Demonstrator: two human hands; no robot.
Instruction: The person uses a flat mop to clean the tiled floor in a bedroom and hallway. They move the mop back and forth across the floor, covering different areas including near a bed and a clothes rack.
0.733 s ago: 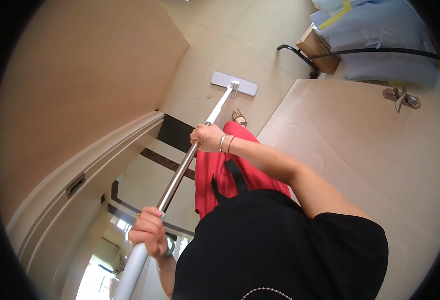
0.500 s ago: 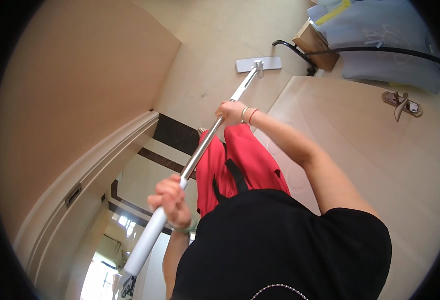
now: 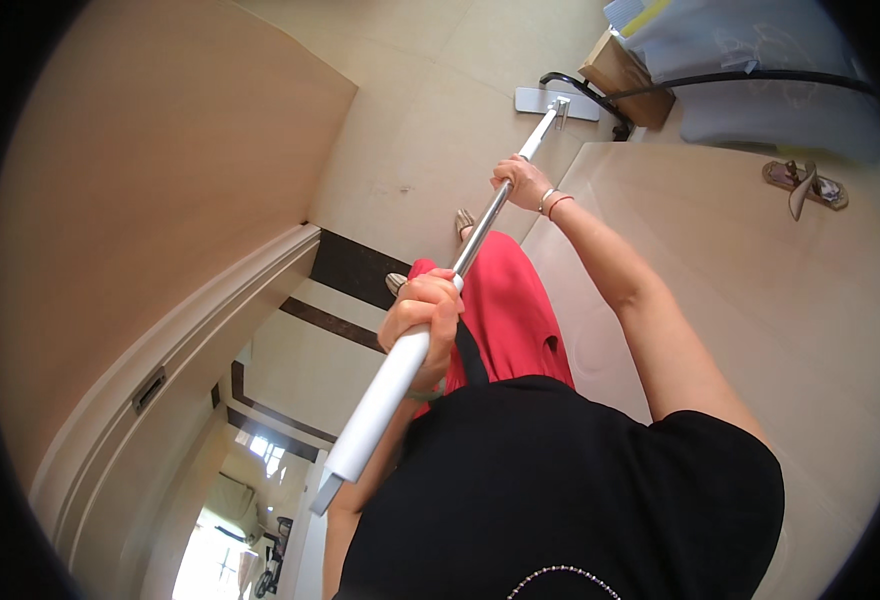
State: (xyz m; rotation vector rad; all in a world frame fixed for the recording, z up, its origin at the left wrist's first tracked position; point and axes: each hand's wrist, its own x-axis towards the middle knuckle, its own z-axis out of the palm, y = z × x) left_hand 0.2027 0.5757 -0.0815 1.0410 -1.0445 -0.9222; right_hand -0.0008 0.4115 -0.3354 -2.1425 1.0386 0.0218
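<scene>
One mop [image 3: 480,235], two hands on it: left [image 3: 422,312], right [image 3: 522,182]. One door handle [image 3: 803,185], one box [image 3: 625,68], two bracelets [image 3: 552,201], two shoes [image 3: 463,221].

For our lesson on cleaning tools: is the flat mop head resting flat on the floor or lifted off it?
Flat on the floor, it seems: the mop head lies against the beige tiles, with no gap or shadow visible beneath it.

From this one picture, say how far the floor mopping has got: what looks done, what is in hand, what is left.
Done: nothing shows for certain; the tiled floor has no clear wet or dry patches. In hand: left hand and right hand grip the mop handle, the flat mop head lying on the floor near the cardboard box. Left: cannot tell.
</scene>
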